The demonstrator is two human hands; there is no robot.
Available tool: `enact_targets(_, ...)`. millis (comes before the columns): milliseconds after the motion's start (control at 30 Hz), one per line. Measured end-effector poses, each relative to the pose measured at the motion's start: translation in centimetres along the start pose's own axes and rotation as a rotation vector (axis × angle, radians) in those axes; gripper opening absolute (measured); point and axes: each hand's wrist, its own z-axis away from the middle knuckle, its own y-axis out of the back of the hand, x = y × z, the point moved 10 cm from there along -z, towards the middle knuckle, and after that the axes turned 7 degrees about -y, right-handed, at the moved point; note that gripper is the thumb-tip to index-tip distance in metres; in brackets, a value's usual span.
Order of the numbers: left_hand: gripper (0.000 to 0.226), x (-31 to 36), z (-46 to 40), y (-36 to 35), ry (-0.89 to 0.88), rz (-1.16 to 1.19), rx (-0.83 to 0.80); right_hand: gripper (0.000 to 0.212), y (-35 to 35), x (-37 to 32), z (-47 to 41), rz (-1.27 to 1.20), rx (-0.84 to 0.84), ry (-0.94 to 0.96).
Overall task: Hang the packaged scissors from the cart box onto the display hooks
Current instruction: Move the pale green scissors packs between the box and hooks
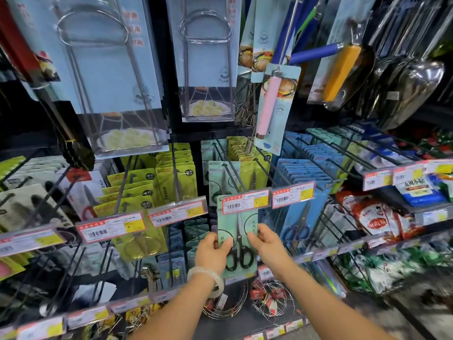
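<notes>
Bright, glary; blurred, warped edges

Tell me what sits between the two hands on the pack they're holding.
In the head view, the black-handled scissors on the pale green pack lie between the left hand and the right hand.

Pale green card pack (237, 239): matt paper under a glossy clear film. Black scissor handles (239, 257): smooth plastic; blades look like metal. Black wire display hooks (229, 171): coated metal, matt. Translucent pale bangle (208, 278): polished, glossy. Scoops (414, 92): shiny steel.
</notes>
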Motion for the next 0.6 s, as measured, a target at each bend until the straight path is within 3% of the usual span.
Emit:
enact_targets(267, 0.02, 1.1, -0.3, -0.2, -0.082, 0.003, -0.016, 0.006, 0.6, 0.3, -0.3, -0.107, 0.099, 0.022)
enact_targets(467, 0.013, 1.5, -0.9, -0.1, -0.074, 0.058, 0.014, 0.03, 0.9, 0.0, -1.1, -0.084, 0.179, 0.005)
enact_targets(600, 0.015, 1.0, -1.8, -0.1, -0.025, -0.004, -0.017, 0.022, 0.2, -0.3, -2.2, 0.002, 0.174, -0.008)
